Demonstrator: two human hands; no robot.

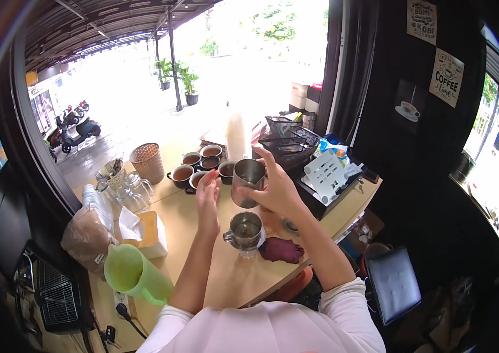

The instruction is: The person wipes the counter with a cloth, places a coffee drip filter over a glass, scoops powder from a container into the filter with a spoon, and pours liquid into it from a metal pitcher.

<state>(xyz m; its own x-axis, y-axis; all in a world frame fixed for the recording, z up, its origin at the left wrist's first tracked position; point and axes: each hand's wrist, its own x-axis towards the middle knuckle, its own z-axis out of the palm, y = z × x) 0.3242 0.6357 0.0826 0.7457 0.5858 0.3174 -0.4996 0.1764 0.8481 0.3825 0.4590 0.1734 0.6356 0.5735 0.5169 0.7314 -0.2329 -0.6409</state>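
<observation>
My right hand (273,185) is wrapped round a metal cup (249,175), held tilted above the counter. To its left, my left hand (208,197) is raised with its fingers apart from the cup, holding nothing. Below the two hands stands a second metal cup (246,228) with a handle, over a clear glass base. A dark red cloth (282,250) lies just right of it. Behind my left hand, several dark cups (182,174) of brown liquid stand close together. A tall whitish bottle (237,136) rises behind the held cup.
On the left are a green pitcher (132,273), a tissue box (154,235), glass mugs (137,188), a woven basket (147,163) and a plastic bag (87,235). A white perforated stand (327,176) and black baskets (289,141) occupy the right side of the counter (202,282).
</observation>
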